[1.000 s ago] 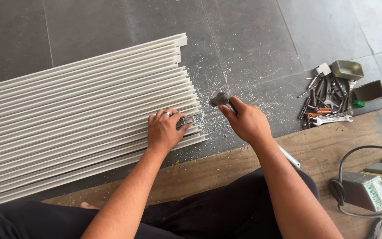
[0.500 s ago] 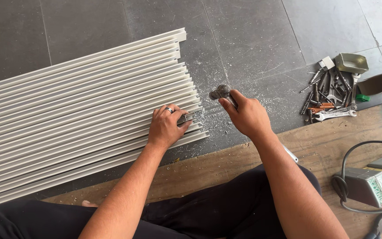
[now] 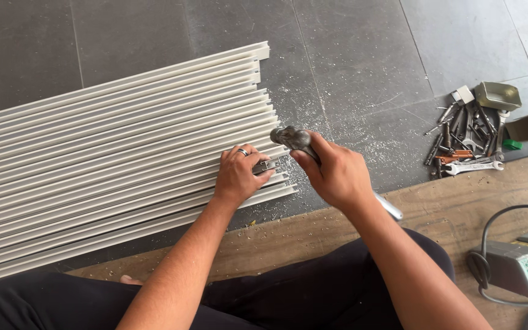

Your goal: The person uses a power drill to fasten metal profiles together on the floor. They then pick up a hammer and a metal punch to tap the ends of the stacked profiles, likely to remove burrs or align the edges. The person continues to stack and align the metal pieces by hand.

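A wide row of long white profile strips (image 3: pixel 117 140) lies side by side on the dark floor. My left hand (image 3: pixel 237 174), a ring on one finger, presses on the near strips close to their right ends and pinches a small grey metal piece (image 3: pixel 264 165) against them. My right hand (image 3: pixel 334 171) is shut on a metal hammer; its head (image 3: pixel 288 137) hovers just above and right of the metal piece, and its shiny handle end (image 3: pixel 391 209) sticks out behind my wrist.
A pile of wrenches, pliers and other hand tools (image 3: pixel 462 143) lies at the right with a small metal tray (image 3: pixel 497 95). White shavings (image 3: pixel 319 116) litter the floor. A grey boxed device with a cable (image 3: pixel 514 269) sits on the wooden board (image 3: pixel 435 208).
The hammer head has shifted slightly left and down toward the metal piece. My left hand stays on the strips.
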